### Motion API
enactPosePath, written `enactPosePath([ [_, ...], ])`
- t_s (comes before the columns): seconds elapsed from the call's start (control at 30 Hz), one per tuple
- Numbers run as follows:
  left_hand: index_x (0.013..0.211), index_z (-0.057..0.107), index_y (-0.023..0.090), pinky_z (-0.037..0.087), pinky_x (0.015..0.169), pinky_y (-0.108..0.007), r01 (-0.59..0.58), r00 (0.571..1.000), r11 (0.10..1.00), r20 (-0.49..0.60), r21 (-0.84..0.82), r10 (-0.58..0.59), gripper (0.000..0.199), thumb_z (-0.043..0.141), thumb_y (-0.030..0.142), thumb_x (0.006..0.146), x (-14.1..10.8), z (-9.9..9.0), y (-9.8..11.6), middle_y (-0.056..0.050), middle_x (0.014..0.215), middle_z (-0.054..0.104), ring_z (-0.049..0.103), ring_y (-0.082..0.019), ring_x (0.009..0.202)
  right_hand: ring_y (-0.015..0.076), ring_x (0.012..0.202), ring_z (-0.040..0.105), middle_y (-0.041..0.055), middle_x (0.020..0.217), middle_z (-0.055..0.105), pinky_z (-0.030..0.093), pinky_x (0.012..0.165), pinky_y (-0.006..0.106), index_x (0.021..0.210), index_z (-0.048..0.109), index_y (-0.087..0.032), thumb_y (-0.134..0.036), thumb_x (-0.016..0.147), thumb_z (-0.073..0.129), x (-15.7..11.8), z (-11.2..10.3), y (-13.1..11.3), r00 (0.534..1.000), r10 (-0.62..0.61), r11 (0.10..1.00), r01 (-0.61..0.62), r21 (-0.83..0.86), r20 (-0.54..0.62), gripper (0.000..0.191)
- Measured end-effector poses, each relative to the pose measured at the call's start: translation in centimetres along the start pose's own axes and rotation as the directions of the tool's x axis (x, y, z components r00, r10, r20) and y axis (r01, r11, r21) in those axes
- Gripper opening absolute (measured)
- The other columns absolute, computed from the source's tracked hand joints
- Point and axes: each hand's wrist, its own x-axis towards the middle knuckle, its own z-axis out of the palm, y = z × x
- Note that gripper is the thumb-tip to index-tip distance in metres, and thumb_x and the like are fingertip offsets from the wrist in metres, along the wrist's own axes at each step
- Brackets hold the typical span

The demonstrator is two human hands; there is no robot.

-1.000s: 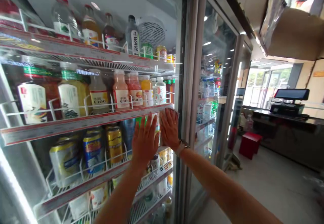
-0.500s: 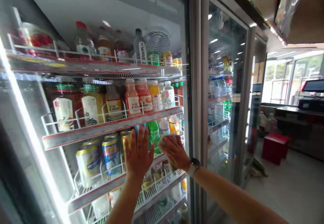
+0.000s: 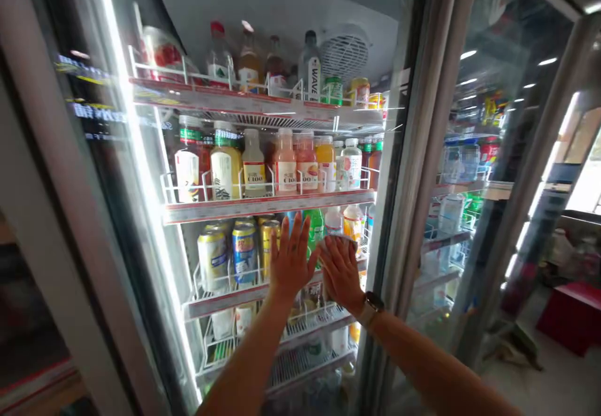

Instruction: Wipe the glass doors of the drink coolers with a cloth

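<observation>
My left hand [image 3: 292, 259] lies flat with its fingers spread, seemingly on the glass door [image 3: 300, 341] of a lit drinks fridge. Close beside it on the right, my right hand [image 3: 342, 275], with a watch [image 3: 372, 306] on the wrist, presses a pale cloth [image 3: 348, 239] to the glass. Only a thin edge of the cloth shows past the fingers; the rest is hidden. Behind the hands are a green bottle [image 3: 315, 231], an orange-labelled bottle [image 3: 354, 225] and several cans, among them a blue can [image 3: 244, 253].
Wire-fronted shelves hold juice bottles [image 3: 285, 168] above the hands. A metal door frame [image 3: 422, 153] runs up on the right, with another glass-doored fridge [image 3: 469, 203] beyond. A red box [image 3: 568, 319] stands on the floor at far right. Another frame post [image 3: 61, 215] is at left.
My view has turned left, so the fridge appears further right and its left frame shows. Against the bottles, my right hand has shifted slightly up and left, still with the cloth. My left hand stays spread.
</observation>
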Motion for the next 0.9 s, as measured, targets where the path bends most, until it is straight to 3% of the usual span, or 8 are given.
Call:
enactPosePath([
  [0.1, 0.154, 0.017, 0.019, 0.005, 0.124, -0.047, 0.015, 1.000, 0.999, 0.025, -0.033, -0.014, 0.071, 0.048, 0.040, 0.094, -0.1, -0.1, -0.2, -0.008, 0.157, 0.030, 0.015, -0.025, 0.150, 0.0266, 0.149, 0.022, 0.0074, 0.158, 0.034, 0.023, 0.120, 0.058, 0.153, 0.029, -0.026, -0.011, 0.094, 0.043, -4.6, 0.6, -1.3, 0.993, -0.052, 0.998, 0.049, 0.031, 0.107, 0.062],
  [0.2, 0.155, 0.015, 0.019, 0.013, 0.123, -0.047, -0.004, 0.999, 0.994, 0.043, -0.110, 0.009, 0.070, 0.047, 0.037, 0.095, -0.7, -0.8, -0.2, -0.009, 0.157, 0.031, 0.015, -0.025, 0.150, 0.0246, 0.148, 0.026, 0.0070, 0.156, 0.037, 0.031, 0.118, 0.054, 0.154, 0.024, -0.026, -0.009, 0.095, 0.040, -5.2, -0.1, -1.7, 0.982, -0.082, 0.995, 0.071, 0.069, 0.171, 0.064],
  [0.27, 0.155, 0.013, 0.018, 0.019, 0.122, -0.047, 0.009, 1.000, 0.983, 0.019, -0.186, -0.005, 0.069, 0.044, 0.034, 0.096, -1.4, -1.6, 0.0, -0.010, 0.158, 0.029, 0.014, -0.025, 0.150, 0.0230, 0.148, 0.027, 0.0063, 0.157, 0.036, 0.034, 0.117, 0.052, 0.155, 0.017, -0.029, -0.010, 0.097, 0.037, -2.8, -0.9, -1.8, 0.986, -0.059, 0.995, 0.045, 0.095, 0.158, 0.065],
  [0.4, 0.155, 0.011, 0.018, 0.026, 0.120, -0.047, 0.007, 0.999, 0.950, -0.035, -0.313, -0.020, 0.066, 0.040, 0.029, 0.096, -2.0, -3.8, 1.0, -0.012, 0.160, 0.023, 0.015, -0.026, 0.149, 0.0210, 0.149, 0.024, 0.0060, 0.161, 0.027, 0.036, 0.118, 0.048, 0.156, 0.002, -0.030, -0.017, 0.101, 0.035, 5.8, -2.5, -2.8, 0.998, 0.055, 0.981, -0.059, 0.186, 0.024, 0.066],
  [0.53, 0.156, 0.006, 0.019, 0.029, 0.119, -0.045, 0.071, 0.997, 0.913, 0.044, -0.403, -0.058, 0.063, 0.031, 0.034, 0.099, -1.0, -5.3, 1.0, -0.012, 0.162, 0.016, 0.014, -0.024, 0.150, 0.0147, 0.147, 0.027, 0.0039, 0.161, 0.027, 0.040, 0.117, 0.036, 0.154, -0.016, -0.025, -0.025, 0.104, 0.027, 11.9, -3.9, -5.4, 0.999, 0.051, 0.924, -0.048, 0.380, 0.002, 0.066],
  [0.63, 0.156, 0.002, 0.017, 0.023, 0.121, -0.050, 0.189, 0.980, 0.934, 0.113, -0.304, -0.162, 0.064, 0.026, 0.040, 0.100, -0.7, -6.0, -0.3, -0.014, 0.162, 0.014, 0.014, -0.025, 0.150, 0.0140, 0.145, 0.032, 0.0036, 0.160, 0.030, 0.041, 0.116, 0.033, 0.154, -0.016, -0.023, -0.024, 0.104, 0.023, 13.0, -4.7, -5.9, 1.000, 0.028, 0.870, -0.028, 0.493, 0.007, 0.063],
  [0.77, 0.153, 0.023, 0.021, 0.010, 0.122, -0.056, 0.080, 0.979, 0.996, 0.191, -0.027, -0.073, 0.060, 0.041, 0.034, 0.098, -1.5, -6.4, -1.7, -0.012, 0.158, 0.029, 0.016, -0.027, 0.150, 0.0160, 0.142, 0.039, 0.0013, 0.160, 0.029, 0.044, 0.114, 0.038, 0.156, -0.004, -0.029, -0.018, 0.103, 0.023, 12.5, -4.7, -3.6, 0.993, 0.052, 0.869, 0.005, 0.495, -0.102, 0.061],
  [0.9, 0.148, 0.032, 0.013, 0.022, 0.121, -0.052, 0.079, 0.991, 0.997, 0.106, 0.019, -0.081, 0.058, 0.048, 0.028, 0.094, -0.6, -5.8, -0.7, -0.016, 0.155, 0.036, 0.020, -0.026, 0.149, 0.0229, 0.150, 0.020, -0.0007, 0.163, 0.020, 0.032, 0.120, 0.052, 0.156, 0.007, -0.033, -0.017, 0.101, 0.029, 12.2, -3.0, -1.0, 0.980, 0.104, 0.958, -0.052, 0.283, -0.170, 0.062],
])
